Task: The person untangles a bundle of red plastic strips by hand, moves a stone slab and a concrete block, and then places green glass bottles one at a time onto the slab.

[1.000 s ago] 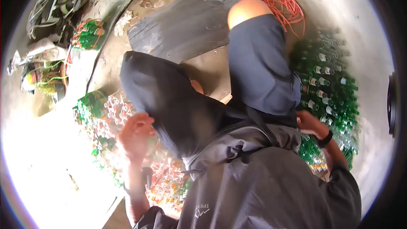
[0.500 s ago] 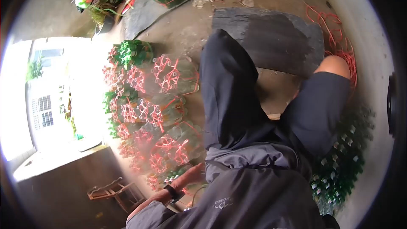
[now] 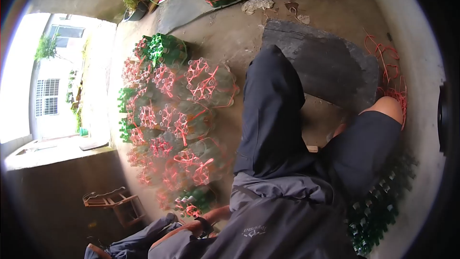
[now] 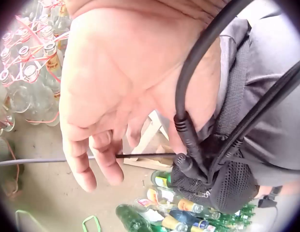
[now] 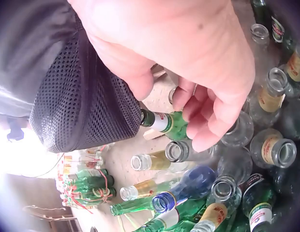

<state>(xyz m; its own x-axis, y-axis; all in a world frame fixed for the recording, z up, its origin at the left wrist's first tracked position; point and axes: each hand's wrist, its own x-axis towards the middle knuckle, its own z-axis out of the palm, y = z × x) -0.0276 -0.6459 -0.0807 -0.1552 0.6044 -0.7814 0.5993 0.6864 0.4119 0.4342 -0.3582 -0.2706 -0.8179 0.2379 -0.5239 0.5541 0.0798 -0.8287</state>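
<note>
Right wrist showed the right hand hanging empty, fingers loosely curled, above a green bottle at six o'clock; left hand relaxed, holding nothing

No text can be read; the jacket logo and bottle labels are illegible.

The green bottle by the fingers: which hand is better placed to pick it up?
Probably the right hand: its fingertips curl at the green bottle. The left hand hangs loose, away from it.
</note>
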